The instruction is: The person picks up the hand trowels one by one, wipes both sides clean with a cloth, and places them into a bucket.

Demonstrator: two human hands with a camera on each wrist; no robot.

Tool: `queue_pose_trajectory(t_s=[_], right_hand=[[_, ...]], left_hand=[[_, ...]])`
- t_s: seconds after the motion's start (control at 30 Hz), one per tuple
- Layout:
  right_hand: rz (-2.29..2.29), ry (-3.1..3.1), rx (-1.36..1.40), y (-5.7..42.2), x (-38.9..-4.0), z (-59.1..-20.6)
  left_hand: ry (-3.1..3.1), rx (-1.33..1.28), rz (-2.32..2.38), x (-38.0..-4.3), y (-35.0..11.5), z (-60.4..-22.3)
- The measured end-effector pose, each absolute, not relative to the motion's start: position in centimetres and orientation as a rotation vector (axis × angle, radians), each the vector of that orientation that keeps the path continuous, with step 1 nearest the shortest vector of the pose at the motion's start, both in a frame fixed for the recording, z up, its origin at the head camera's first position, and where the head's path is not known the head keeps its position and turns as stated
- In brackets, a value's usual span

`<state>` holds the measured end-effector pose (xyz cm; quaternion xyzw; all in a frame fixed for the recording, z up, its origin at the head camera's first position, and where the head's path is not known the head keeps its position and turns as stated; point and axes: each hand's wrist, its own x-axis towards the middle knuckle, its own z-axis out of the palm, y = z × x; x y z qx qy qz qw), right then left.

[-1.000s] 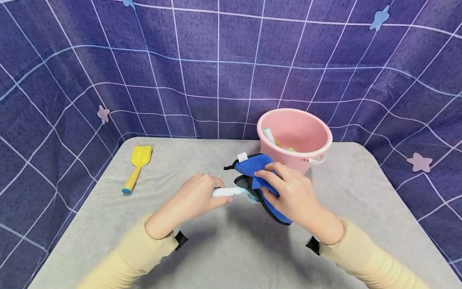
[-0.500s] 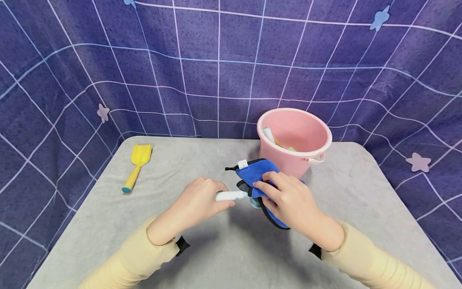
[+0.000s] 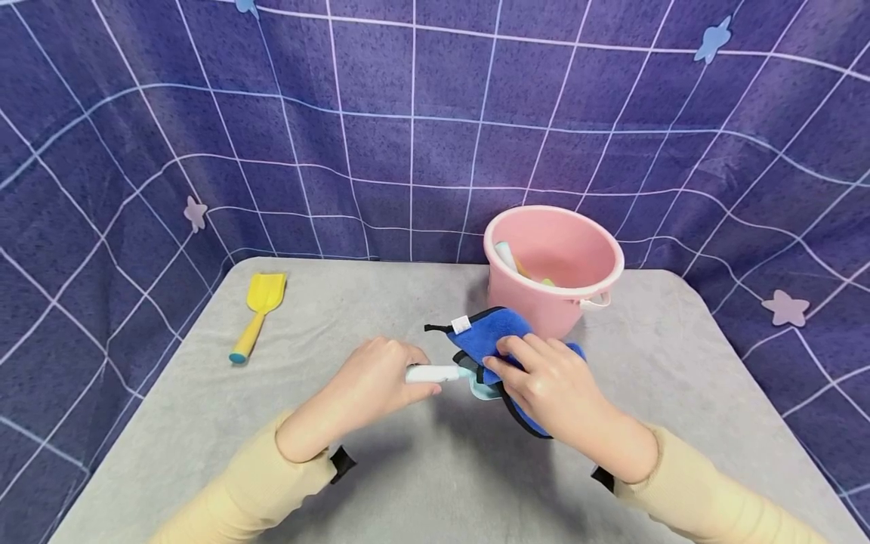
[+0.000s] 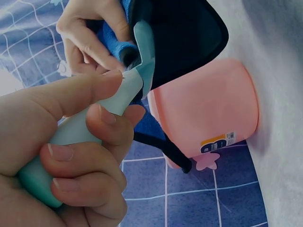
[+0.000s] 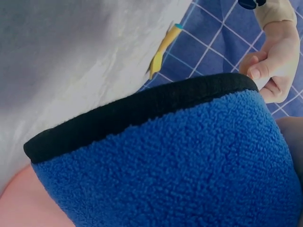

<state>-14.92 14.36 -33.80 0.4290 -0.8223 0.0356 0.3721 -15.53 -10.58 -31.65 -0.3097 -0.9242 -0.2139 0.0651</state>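
My left hand (image 3: 381, 385) grips the white handle (image 3: 431, 373) of a small toy shovel, its fingers wrapped round it in the left wrist view. The shovel's light blue blade (image 3: 484, 390) points right and sits against a blue cloth (image 3: 491, 332) with black edging and a white tag. With my right hand (image 3: 553, 378) I hold that cloth bunched over the blade, thumb below and fingers on top. Part of the blade is hidden by the cloth. Blue pile fills much of the right wrist view.
Behind the right hand stands a pink bucket (image 3: 544, 311) containing a white-handled item (image 3: 506, 255) and other partly hidden pieces. A yellow toy shovel (image 3: 258, 311) lies on the grey-covered table (image 3: 353, 302) at left. A purple gridded curtain (image 3: 381, 151) surrounds the table.
The right hand and cloth have shifted slightly right and towards me along the blade. More of the light blue blade shows than half a second ago. The left hand has barely moved.
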Motion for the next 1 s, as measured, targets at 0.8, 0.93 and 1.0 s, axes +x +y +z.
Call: queue_pose_trajectory(t_s=[0.8, 0.93, 1.0], right_hand=[[0.041, -2.127, 1.112, 16.4, -15.1, -33.9], [0.055, -2.135, 1.118, 16.7, -15.1, -33.9], [0.058, -2.144, 1.116, 16.9, -15.1, -33.9]], left_hand=[[-2.779, -0.961, -0.639, -15.5, -11.9, -31.6], [-2.773, -0.980, -0.667, -15.5, -12.2, -31.7], [-2.783, -0.985, -0.685, -15.4, -12.5, -31.7]])
